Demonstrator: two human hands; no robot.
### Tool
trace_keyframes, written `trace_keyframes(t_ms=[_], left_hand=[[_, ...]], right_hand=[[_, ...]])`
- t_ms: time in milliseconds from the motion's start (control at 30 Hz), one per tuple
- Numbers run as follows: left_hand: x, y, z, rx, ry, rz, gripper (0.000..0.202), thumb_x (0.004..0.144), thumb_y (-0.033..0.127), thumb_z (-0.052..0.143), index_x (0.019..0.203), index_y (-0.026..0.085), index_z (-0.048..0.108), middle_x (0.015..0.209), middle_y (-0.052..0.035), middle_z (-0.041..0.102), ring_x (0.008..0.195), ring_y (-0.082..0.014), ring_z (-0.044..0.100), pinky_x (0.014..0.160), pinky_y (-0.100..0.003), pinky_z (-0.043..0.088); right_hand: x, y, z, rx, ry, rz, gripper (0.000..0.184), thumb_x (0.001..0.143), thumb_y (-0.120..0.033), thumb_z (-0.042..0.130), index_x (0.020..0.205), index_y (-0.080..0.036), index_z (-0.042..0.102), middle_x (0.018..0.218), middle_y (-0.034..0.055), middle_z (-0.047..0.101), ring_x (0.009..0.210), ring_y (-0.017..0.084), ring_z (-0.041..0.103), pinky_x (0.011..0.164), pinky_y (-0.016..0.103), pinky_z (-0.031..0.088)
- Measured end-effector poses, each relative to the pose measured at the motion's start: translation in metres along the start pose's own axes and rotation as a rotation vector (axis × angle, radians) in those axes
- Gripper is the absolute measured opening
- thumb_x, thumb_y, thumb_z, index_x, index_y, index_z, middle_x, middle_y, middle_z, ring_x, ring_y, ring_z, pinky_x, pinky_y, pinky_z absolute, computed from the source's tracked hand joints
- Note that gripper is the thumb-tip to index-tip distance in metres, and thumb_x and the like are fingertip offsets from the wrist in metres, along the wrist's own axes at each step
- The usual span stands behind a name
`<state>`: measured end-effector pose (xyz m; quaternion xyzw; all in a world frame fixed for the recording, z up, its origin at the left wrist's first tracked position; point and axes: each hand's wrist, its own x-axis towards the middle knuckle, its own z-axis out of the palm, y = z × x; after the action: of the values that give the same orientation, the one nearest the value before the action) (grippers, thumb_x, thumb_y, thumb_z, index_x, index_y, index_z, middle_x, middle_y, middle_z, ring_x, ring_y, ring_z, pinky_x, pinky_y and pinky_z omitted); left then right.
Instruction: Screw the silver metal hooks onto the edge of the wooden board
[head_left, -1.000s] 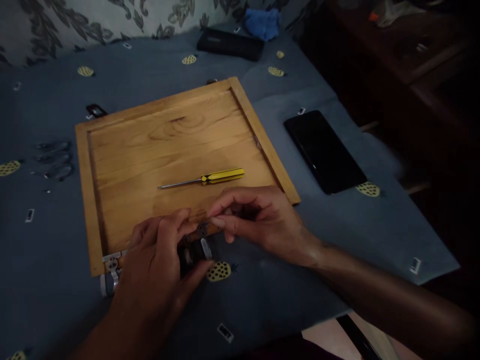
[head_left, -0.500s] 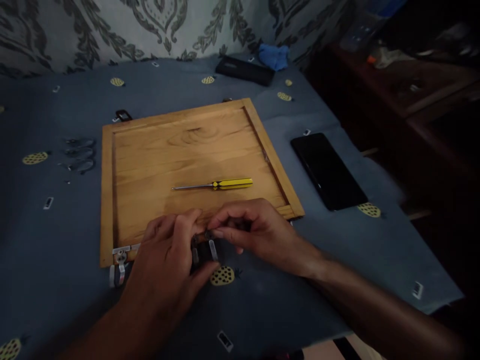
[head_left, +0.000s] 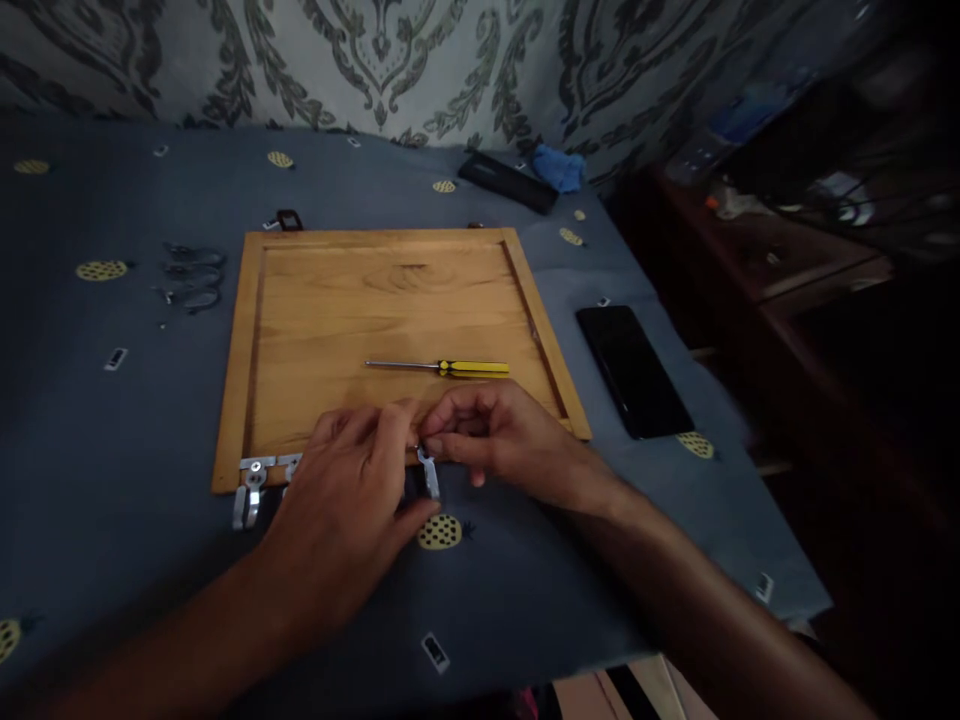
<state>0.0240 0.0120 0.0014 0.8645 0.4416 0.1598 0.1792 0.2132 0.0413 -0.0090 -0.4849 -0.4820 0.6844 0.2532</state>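
A framed wooden board [head_left: 390,310] lies on the blue cloth, with metal hooks along its front edge. My left hand [head_left: 352,475] is closed over that edge, its fingers on the wood and its thumb low beside a silver metal hook [head_left: 429,475]. The fingertips of my right hand [head_left: 502,435] are pinched at the top of the same hook; whatever sits between them is too small and hidden to name. Left of my hands, another metal hook [head_left: 252,492] is fixed by a screw at the board's corner. A yellow and black screwdriver [head_left: 472,369] rests on the board.
Several loose metal hooks [head_left: 193,278] lie on the cloth at the left. To the right of the board is a black smartphone [head_left: 634,370]. A black case [head_left: 508,182] and a blue cloth [head_left: 559,168] are at the back. Dark furniture [head_left: 787,270] stands beyond the right edge.
The camera view has shifted, so the board appears straighter. Both hands stay at the same hook on the front edge, with the right fingertips still pinched there.
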Motion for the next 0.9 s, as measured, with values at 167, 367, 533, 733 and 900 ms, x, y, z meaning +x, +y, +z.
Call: trace_keyframes(t_ms=[167,367,533,733,900], left_hand=[[-0.002,0.0,0.0,-0.026,-0.001,0.008,0.053,0.076,0.019,0.079,0.112,0.023,0.039,0.106,-0.0064,0.065,0.098,-0.0297,0.061,0.085,-0.044,0.047],[-0.001,-0.001,-0.001,-0.05,0.0,0.021,0.049,0.078,0.018,0.077,0.109,0.023,0.04,0.101,-0.0038,0.065,0.095,-0.0283,0.06,0.083,-0.041,0.044],[-0.001,-0.001,-0.001,-0.078,-0.013,-0.007,0.038,0.079,0.019,0.071,0.104,0.023,0.043,0.1,-0.0031,0.065,0.095,-0.0278,0.06,0.084,-0.041,0.042],[-0.001,0.0,-0.003,-0.104,-0.016,-0.007,0.036,0.079,0.018,0.069,0.104,0.024,0.043,0.098,-0.0023,0.065,0.095,-0.0275,0.061,0.083,-0.041,0.043],[-0.001,0.0,-0.003,-0.087,-0.013,-0.013,0.037,0.078,0.016,0.072,0.101,0.023,0.043,0.096,-0.0024,0.065,0.094,-0.0277,0.061,0.081,-0.041,0.043]], right_hand=[[0.0,-0.005,-0.004,0.014,-0.034,0.01,0.024,0.067,-0.032,0.082,0.076,-0.014,0.069,0.068,-0.0007,0.066,0.053,0.007,0.054,0.043,0.017,0.044],[0.005,-0.007,-0.005,-0.03,-0.059,0.04,0.014,0.068,-0.023,0.078,0.074,-0.013,0.07,0.068,-0.001,0.067,0.051,0.005,0.054,0.042,0.016,0.045],[0.007,-0.01,-0.006,-0.036,-0.095,0.081,0.011,0.067,-0.019,0.076,0.073,-0.012,0.069,0.067,-0.0021,0.067,0.049,0.004,0.052,0.04,0.014,0.043],[0.008,-0.015,-0.002,-0.003,-0.061,0.103,0.015,0.061,-0.012,0.074,0.067,-0.015,0.061,0.058,-0.0043,0.065,0.05,0.006,0.054,0.036,0.012,0.041],[0.009,-0.013,-0.002,-0.007,-0.062,0.078,0.025,0.06,-0.019,0.082,0.067,-0.014,0.058,0.058,-0.0041,0.066,0.046,0.004,0.052,0.036,0.012,0.041]])
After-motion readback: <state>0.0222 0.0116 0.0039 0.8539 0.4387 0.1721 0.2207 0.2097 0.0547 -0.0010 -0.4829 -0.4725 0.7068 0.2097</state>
